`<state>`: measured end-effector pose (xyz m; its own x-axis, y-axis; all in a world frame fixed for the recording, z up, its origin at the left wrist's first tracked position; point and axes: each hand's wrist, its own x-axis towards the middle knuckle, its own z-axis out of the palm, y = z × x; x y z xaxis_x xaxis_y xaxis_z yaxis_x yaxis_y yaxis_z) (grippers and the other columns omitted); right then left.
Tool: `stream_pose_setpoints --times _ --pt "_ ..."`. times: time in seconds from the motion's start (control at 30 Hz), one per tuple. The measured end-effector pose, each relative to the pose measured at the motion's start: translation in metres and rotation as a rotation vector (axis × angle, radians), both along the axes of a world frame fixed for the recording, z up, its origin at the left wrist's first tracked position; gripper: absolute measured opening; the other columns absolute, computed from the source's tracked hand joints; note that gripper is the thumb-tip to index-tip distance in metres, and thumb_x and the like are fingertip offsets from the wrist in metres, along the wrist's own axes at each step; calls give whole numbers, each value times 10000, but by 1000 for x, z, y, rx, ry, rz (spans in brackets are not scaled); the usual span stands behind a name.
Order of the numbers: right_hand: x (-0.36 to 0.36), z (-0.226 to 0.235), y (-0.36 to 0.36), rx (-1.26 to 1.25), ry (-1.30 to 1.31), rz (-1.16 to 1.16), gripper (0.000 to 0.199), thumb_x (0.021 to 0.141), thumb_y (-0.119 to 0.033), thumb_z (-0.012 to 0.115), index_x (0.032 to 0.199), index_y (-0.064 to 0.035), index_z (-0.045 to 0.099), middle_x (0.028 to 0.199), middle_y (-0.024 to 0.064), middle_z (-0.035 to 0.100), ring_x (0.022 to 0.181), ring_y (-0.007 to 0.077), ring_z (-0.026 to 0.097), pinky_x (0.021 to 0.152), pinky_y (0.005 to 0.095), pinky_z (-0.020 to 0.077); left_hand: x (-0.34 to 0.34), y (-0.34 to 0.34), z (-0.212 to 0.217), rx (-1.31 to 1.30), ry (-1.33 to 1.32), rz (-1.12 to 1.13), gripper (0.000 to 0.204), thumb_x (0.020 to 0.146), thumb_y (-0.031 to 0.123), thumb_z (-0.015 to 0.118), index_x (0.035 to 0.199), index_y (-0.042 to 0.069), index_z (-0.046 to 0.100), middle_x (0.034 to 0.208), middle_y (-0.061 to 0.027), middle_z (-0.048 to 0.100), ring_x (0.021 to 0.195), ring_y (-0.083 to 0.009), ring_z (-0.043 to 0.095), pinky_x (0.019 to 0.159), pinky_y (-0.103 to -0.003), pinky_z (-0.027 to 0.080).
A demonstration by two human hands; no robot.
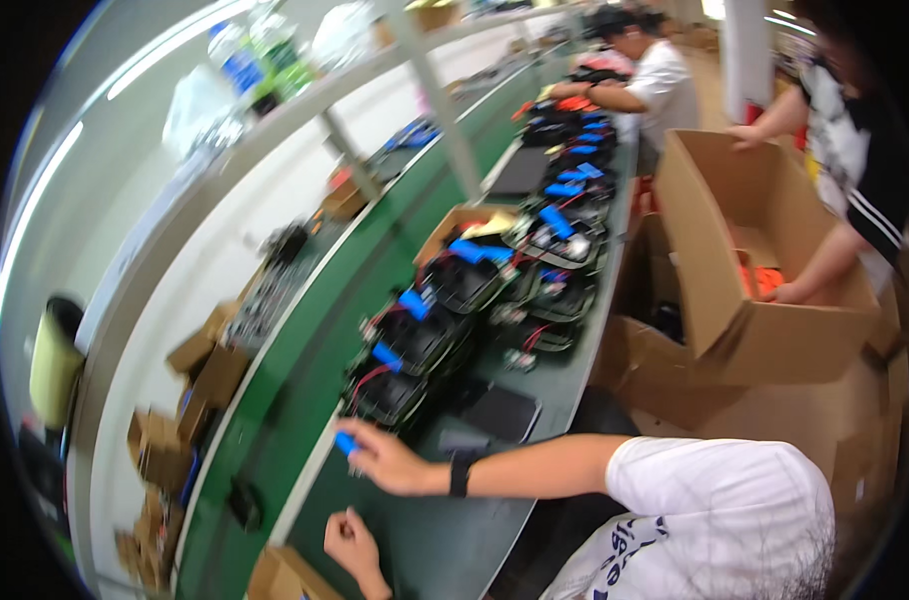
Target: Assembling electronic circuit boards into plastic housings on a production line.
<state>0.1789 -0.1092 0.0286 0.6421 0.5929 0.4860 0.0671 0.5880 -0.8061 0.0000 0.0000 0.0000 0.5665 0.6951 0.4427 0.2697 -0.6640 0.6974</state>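
Overhead: a pale metal rail [155,210], crinkled translucent plastic bags [195,110] beside it.
Right hand [390,465]: its fingers grasped a small blue cylinder [346,442], just beside the nearest black plastic shells [385,395].
Left hand [351,545]: its fingers were curled loosely; whether they held anything could not be told.
Worktop: a dark grey-green surface [455,520] bore the shells in rows, with blue pieces [415,303] on them; a flat black rectangular object [500,412] lay near.
Beyond: a green strip [265,440] and open brown cardboard boxes [160,450].
Aisle: a person in a black-and-white top [855,150] held a large brown carton [695,250].
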Motion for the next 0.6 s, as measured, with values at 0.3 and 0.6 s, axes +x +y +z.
stream_pose_setpoints --times 0.3,0.6 --pt "-29 0 -5 -164 136 171 530 982 -16 494 1506 -81 452 1080 37 594 880 83 549 730 244 474 -39 -17 1 17 -94 166 71 830 75 725 832 29 672 608 -53 466 541 -151 451 537 -313 413" --pt "-40 -19 1 -312 45 274 453 1002 -83 507 1454 -71 542 836 -11 573 715 46 476 625 232 408 -54 2 26 68 -175 397 86 839 75 704 880 20 652 578 -12 416 488 -113 408 488 -304 357"
